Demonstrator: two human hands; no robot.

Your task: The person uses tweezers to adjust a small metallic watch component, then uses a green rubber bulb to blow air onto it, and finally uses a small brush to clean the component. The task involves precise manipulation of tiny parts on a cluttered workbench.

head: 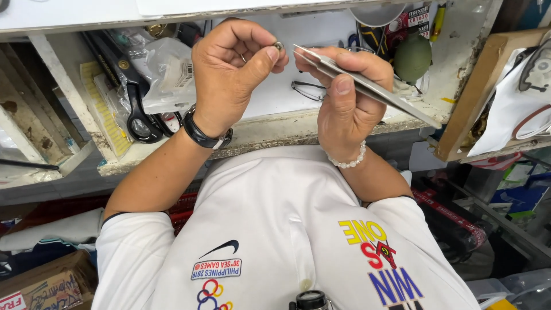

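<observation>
Packets in clear plastic lie on the counter at left beside black scissors; spectacles rest behind. I see my left hand pinching a small round metal part, my right hand clamped on steel tweezers, their tip just beside it.

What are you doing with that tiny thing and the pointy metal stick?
A person in a white shirt pinches a tiny round metal piece between the left hand's fingertips. The right hand holds long silver metal tweezers, tips pointing at the piece, close beside it. Behind the hands, wire-framed glasses and black-handled scissors lie on a worn white workbench.
</observation>
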